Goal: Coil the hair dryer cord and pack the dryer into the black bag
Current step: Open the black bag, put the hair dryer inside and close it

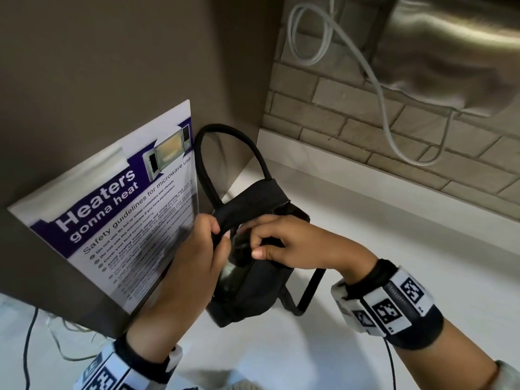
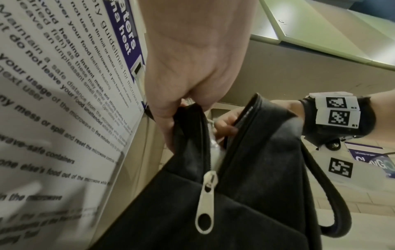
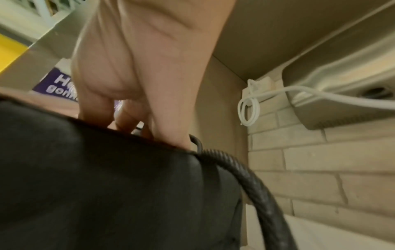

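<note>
Wrist bands with printed markers (image 1: 394, 302) are worn at the near edge of the head view; beyond them lies the black bag (image 1: 253, 288). The black bag rests on the white tabletop (image 1: 394, 235), just beside the microwave safety poster (image 1: 118, 209), which is used as the landmark. Inside the open mouth of the bag, on the side away from the poster, the dark glossy body of the hair dryer (image 1: 233, 274) is partly seen; the cord cannot be made out.

The poster-side edge of the bag mouth is pinched by the left hand (image 1: 197, 249), fingers (image 2: 169, 118) curled round the fabric. The far edge is gripped by the right hand (image 1: 284, 243), fingers (image 3: 128, 118) hooked over the rim. The zipper pull (image 2: 206, 203) hangs free at the end of the opening. One carry strap (image 1: 225, 153) stands up against the poster.

The bag is judged soft and limp, so the mouth must be held apart at its seamed rim. The dryer is judged rigid, smooth and moderately heavy; the handle is the recommended hold.
</note>
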A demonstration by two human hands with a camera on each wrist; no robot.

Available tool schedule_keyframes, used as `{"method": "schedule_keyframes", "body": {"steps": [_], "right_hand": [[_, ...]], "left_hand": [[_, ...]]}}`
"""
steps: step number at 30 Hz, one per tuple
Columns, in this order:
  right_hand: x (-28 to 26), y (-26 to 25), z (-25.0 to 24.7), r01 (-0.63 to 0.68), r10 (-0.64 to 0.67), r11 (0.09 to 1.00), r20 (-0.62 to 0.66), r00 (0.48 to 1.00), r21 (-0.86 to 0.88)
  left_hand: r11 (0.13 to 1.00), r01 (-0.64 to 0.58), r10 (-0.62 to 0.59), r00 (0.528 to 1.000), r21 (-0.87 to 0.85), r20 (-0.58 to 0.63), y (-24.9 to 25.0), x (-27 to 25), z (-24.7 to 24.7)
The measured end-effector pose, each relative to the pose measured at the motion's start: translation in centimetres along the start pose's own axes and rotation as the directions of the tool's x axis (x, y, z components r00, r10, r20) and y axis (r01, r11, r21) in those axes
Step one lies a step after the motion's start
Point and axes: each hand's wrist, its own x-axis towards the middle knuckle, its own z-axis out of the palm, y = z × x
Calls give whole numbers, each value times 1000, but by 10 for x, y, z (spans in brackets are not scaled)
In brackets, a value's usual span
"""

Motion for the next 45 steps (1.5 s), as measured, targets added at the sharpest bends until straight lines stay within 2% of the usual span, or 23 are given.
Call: {"method": "schedule_keyframes", "body": {"steps": [3, 6, 8, 10, 12, 13, 15, 16, 17, 18, 20, 21, 22, 26, 30, 32, 34, 35, 37, 39, 41, 43, 45], "right_hand": [[1, -3, -1, 37, -28, 986, -52, 998, 165], [5, 0, -1, 6, 13, 995, -198, 980, 97], [8, 1, -4, -63, 72, 997, -344, 936, 37], [8, 3, -10, -68, 81, 997, -439, 895, 45], [7, 7, -16, -35, 59, 998, -485, 872, 59], [6, 10, -19, -28, 55, 998, -497, 866, 61], [3, 13, -21, -15, 52, 997, -499, 865, 78], [2, 14, -20, 2, 43, 996, -486, 873, 91], [1, 15, -19, 20, 30, 995, -461, 887, 102], [-1, 15, -17, 32, 18, 993, -422, 906, 111], [-3, 15, -12, 39, -4, 995, -341, 940, 97], [-5, 15, -11, 43, -16, 996, -312, 950, 80], [-7, 16, -9, 46, -23, 996, -291, 957, 73], [-12, 18, -10, 18, 21, 989, -266, 964, 146], [-12, 15, -9, -3, 53, 986, -301, 952, 166], [-11, 11, -7, -11, 60, 986, -296, 953, 165], [-10, 8, -5, -22, 66, 989, -305, 950, 148], [-9, 6, -4, -35, 80, 989, -318, 945, 145], [-9, 2, -2, -83, 123, 989, -386, 914, 119], [-9, -4, 2, -139, 128, 990, -464, 877, 10], [-9, -14, 10, -156, 38, 964, -469, 883, -215], [-8, -21, 24, -132, -77, 889, -427, 901, -439], [-7, -29, 37, -115, -163, 859, -479, 863, -499]], "left_hand": [[1000, -7, 7, 1000, -2, 17, -4, 0, -1], [1000, 6, -6, 1000, -18, -1, -7, -1, -2], [1000, 19, -19, 999, -10, -28, -9, -2, -1], [998, 45, -47, 997, -44, -56, -15, -5, -1], [996, 82, -85, 993, -46, -84, -22, -13, 1], [995, 103, -101, 990, 13, -96, -27, -18, 3], [978, 171, -164, 984, 118, -65, -36, -26, 9], [968, 222, -221, 975, 115, -28, -41, -29, 12], [951, 298, -302, 953, 83, 31, -46, -29, 16], [917, 396, -398, 911, 36, 107, -50, -26, 19], [809, 582, -548, 799, -87, 248, -53, -19, 26], [751, 641, -587, 757, -157, 287, -53, -15, 28], [718, 665, -601, 742, -207, 298, -51, -11, 30], [700, 647, -566, 761, -304, 316, -45, -1, 32], [695, 676, -574, 727, -247, 377, -48, 4, 31], [669, 715, -596, 680, -204, 427, -50, 7, 29], [601, 770, -616, 616, -213, 491, -51, 11, 26], [576, 785, -619, 601, -227, 506, -49, 13, 24], [594, 770, -619, 622, -232, 479, -44, 15, 17], [685, 702, -590, 692, -195, 417, -35, 17, 8], [769, 609, -518, 771, -193, 370, -17, 18, -1], [842, 495, -410, 846, -214, 341, 2, 17, -8], [926, 343, -284, 908, -159, 306, 18, 14, -10]]}}
